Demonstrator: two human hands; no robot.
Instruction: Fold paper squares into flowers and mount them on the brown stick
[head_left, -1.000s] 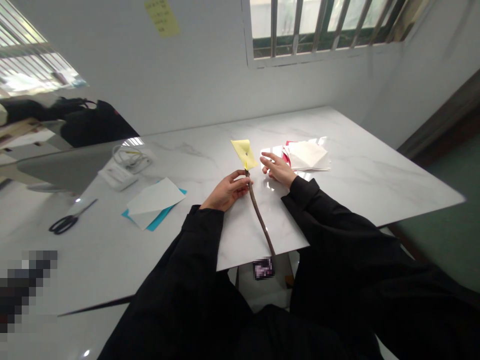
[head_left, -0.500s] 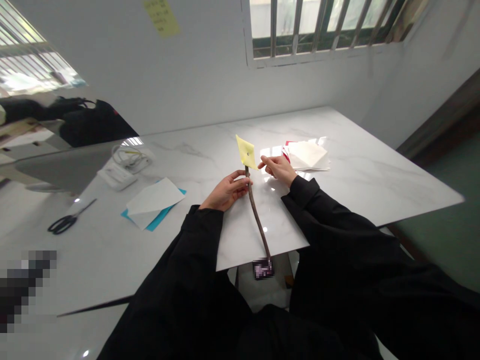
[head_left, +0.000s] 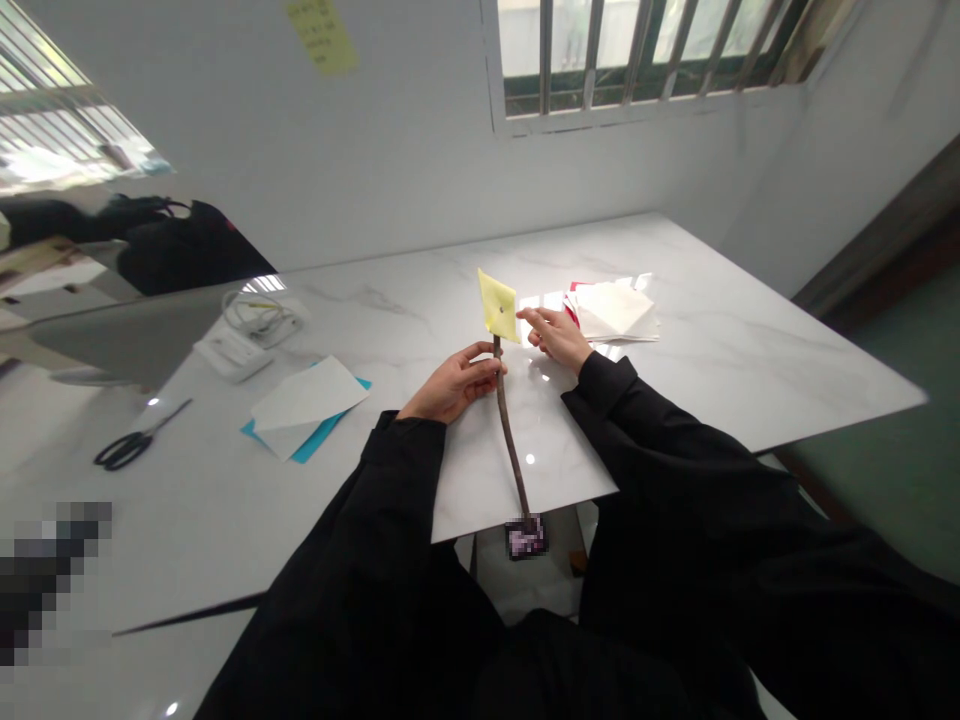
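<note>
My left hand (head_left: 459,384) pinches a thin brown stick (head_left: 510,430) near its upper end. The stick slants down over the table's front edge. At its top sits a small yellow paper piece (head_left: 496,308), four-cornered, with a dark dot in the middle; whether it is folded like a pinwheel I cannot tell. My right hand (head_left: 559,336) is raised just to the right of the paper. Its index finger points at the paper's edge and the other fingers curl loosely, with nothing held. Whether that fingertip touches the paper cannot be made out.
On the marble-patterned table (head_left: 720,340), white paper sheets (head_left: 613,309) lie right of my hands over something red. To the left are white paper (head_left: 307,400) on a blue sheet (head_left: 324,436), black-handled scissors (head_left: 124,450) and a white device with cable (head_left: 234,352). A wall stands behind.
The yellow paper has shifted slightly right and turned a little. The stick's lower end has swung left. My right index finger has straightened a bit; my left hand keeps its hold.
</note>
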